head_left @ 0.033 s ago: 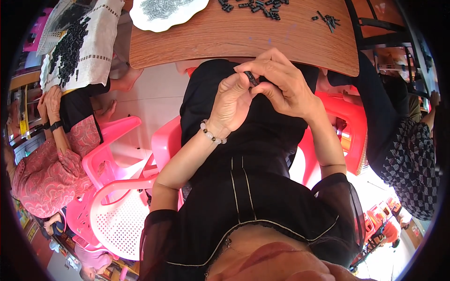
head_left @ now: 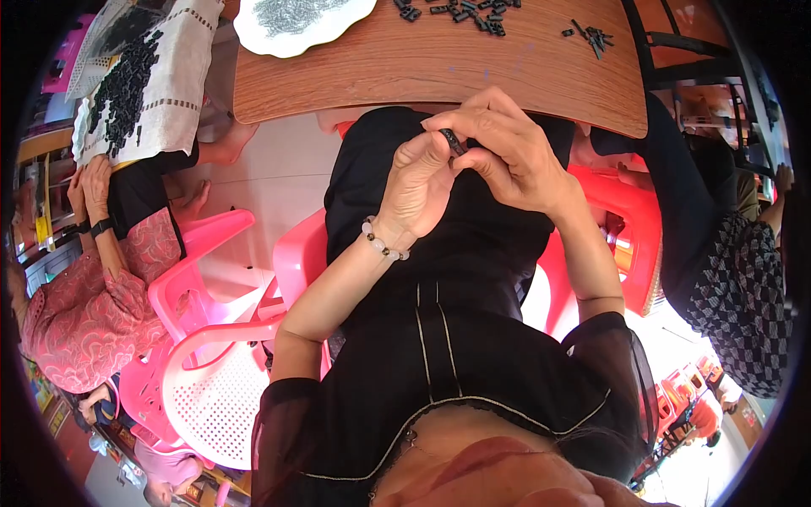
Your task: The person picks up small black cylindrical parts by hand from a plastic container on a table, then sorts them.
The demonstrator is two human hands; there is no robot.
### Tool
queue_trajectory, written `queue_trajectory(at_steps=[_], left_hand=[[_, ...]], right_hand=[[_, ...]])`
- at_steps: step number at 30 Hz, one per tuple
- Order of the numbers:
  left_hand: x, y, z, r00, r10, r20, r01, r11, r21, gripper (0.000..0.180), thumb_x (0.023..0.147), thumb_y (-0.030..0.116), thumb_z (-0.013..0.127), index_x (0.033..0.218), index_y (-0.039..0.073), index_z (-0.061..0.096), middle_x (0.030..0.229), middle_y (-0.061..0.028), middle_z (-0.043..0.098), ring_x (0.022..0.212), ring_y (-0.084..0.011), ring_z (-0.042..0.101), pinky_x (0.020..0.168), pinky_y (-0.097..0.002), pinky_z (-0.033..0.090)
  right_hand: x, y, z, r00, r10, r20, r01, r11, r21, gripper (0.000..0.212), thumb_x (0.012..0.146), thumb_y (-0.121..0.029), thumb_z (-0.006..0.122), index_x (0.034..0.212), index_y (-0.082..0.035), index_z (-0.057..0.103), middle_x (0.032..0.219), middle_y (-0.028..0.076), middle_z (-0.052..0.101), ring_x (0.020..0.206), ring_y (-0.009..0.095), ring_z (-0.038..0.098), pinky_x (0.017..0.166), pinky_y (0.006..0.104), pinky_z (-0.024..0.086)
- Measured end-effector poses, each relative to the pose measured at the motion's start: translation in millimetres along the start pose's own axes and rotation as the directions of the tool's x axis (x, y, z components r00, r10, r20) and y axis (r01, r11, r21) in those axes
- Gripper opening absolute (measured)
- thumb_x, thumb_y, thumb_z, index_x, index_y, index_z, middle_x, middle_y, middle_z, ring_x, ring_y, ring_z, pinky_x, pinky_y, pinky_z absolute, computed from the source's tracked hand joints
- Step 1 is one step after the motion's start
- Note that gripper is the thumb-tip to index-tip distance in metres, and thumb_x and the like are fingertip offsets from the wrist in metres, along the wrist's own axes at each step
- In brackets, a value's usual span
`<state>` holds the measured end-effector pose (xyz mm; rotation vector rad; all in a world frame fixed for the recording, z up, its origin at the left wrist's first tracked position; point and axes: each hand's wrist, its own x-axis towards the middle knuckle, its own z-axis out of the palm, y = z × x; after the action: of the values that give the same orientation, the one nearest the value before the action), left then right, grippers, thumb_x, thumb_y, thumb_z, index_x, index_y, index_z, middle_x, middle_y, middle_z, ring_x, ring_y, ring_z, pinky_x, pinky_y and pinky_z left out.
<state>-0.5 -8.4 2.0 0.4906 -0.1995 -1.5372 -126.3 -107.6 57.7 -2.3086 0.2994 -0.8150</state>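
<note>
Both hands meet above my lap, just off the table's near edge. A small black ridged piece point(head_left: 452, 141) is pinched between them, mostly covered by fingers. My left hand point(head_left: 416, 182) is closed, its thumb and fingertips on the piece's left side. From the right, my right hand point(head_left: 513, 152) grips the same piece between thumb and forefinger, its other fingers curled above. Farther back on the brown wooden table point(head_left: 363, 89) lie several similar black pieces point(head_left: 473, 13). A smaller group of thin dark pieces point(head_left: 594, 39) sits to their right.
A white scalloped plate point(head_left: 287, 46) of fine silvery bits stands at the table's left. Farther left, a cloth-covered surface point(head_left: 182, 76) carries a heap of black pieces point(head_left: 122, 89) beside a seated person point(head_left: 93, 287). Pink plastic chairs point(head_left: 203, 237) stand left; another person point(head_left: 735, 287) is right.
</note>
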Motion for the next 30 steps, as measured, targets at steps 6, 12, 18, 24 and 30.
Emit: queue_trajectory(at_steps=[6, 12, 18, 24, 30], left_hand=[[-2, -2, 1, 0.999, 0.035, -0.015, -0.035, 0.999, -0.01, 0.021, 0.088, 0.03, 0.067, 0.099, 0.014, 0.073, 0.105, 0.0035, 0.062, 0.103, -0.0107, 0.053, 0.093, -0.0306, 0.041], [-4, -2, 3, 0.998, 0.056, -0.015, -0.056, 0.998, 0.001, 0.023, 0.088, 0.03, 0.067, 0.102, 0.013, 0.073, 0.106, 0.0039, 0.063, 0.105, -0.0104, 0.053, 0.096, -0.0317, 0.039], [-2, -2, 1, 0.999, 0.03, -0.018, -0.031, 0.999, -0.016, 0.022, 0.088, 0.03, 0.067, 0.101, 0.014, 0.073, 0.105, 0.0034, 0.063, 0.102, -0.0106, 0.055, 0.097, -0.0316, 0.039], [-3, -6, -4, 1.0, 0.015, 0.012, -0.015, 1.0, -0.001, 0.02, 0.089, 0.03, 0.066, 0.098, 0.014, 0.073, 0.102, 0.0023, 0.066, 0.099, -0.0118, 0.058, 0.094, -0.0312, 0.042], [1, 1, 7, 0.999, 0.013, -0.038, -0.014, 1.0, -0.028, 0.024, 0.09, 0.034, 0.065, 0.1, 0.013, 0.072, 0.103, 0.0022, 0.066, 0.1, -0.0107, 0.056, 0.092, -0.0311, 0.042]], right_hand=[[1, -1, 6, 0.999, 0.016, -0.041, -0.016, 1.0, 0.0, 0.034, 0.08, -0.02, 0.068, 0.109, -0.002, 0.067, 0.095, 0.005, 0.068, 0.081, 0.024, 0.056, 0.071, 0.0336, 0.049], [0, -1, 12, 0.995, 0.057, -0.087, -0.056, 0.998, 0.011, 0.03, 0.077, -0.015, 0.07, 0.104, -0.002, 0.069, 0.094, 0.005, 0.069, 0.081, 0.024, 0.056, 0.07, 0.0328, 0.049], [1, 0, 13, 0.992, 0.055, -0.11, -0.055, 0.998, 0.003, 0.026, 0.074, -0.009, 0.071, 0.099, -0.002, 0.07, 0.089, 0.004, 0.069, 0.079, 0.023, 0.057, 0.069, 0.0314, 0.05], [-2, -1, 13, 0.986, 0.099, -0.136, -0.097, 0.995, 0.019, 0.027, 0.072, -0.007, 0.07, 0.098, -0.003, 0.071, 0.089, 0.004, 0.069, 0.078, 0.022, 0.056, 0.067, 0.0304, 0.049], [-1, 6, 12, 0.994, 0.05, -0.094, -0.048, 0.999, 0.023, 0.037, 0.074, -0.017, 0.073, 0.108, -0.004, 0.07, 0.09, 0.006, 0.068, 0.081, 0.021, 0.055, 0.072, 0.0307, 0.048]])
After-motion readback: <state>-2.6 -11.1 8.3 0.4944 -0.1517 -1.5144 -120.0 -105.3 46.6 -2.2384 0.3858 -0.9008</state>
